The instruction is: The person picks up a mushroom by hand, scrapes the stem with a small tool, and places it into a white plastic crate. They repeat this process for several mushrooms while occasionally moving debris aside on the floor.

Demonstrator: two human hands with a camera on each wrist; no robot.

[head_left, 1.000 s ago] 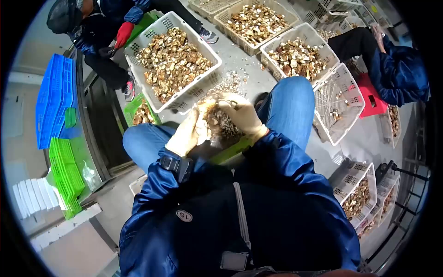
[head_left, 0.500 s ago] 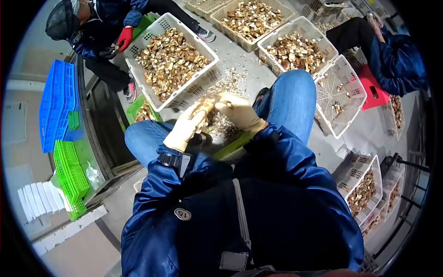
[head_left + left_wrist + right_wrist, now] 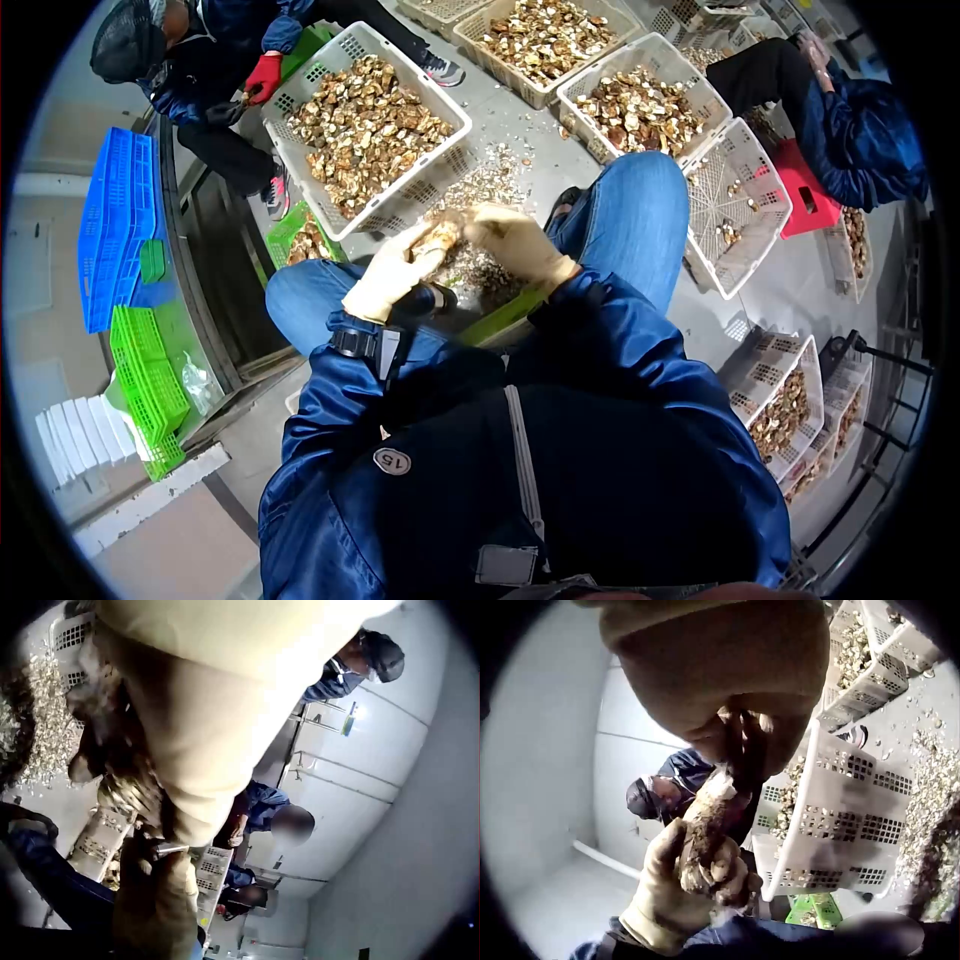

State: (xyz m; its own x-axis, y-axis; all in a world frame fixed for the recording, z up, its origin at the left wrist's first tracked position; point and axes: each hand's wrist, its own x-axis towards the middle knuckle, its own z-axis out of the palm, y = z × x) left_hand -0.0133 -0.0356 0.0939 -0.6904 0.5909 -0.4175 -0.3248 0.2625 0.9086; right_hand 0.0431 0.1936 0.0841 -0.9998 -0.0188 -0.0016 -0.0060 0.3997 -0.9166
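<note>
My gloved left hand grips a rough, elongated brown-and-white piece between my knees. In the right wrist view, its gloved fingers curl round the lower part of the piece, whose pale end points up. My gloved right hand, fingers curled, is against the far end of the piece. A thin pale strip shows at the right hand in the left wrist view; its full shape is hidden. Below the hands lies a heap of small fragments.
A large white crate full of brown-and-white pieces stands ahead, with a green basket beside it. More crates stand right, including a sparsely filled one. People sit at upper left and upper right. Blue and green baskets stand left.
My left hand has shifted slightly left, and the piece in it shows more plainly between the hands. The right hand stays near the same place. The head view has shifted slightly.
</note>
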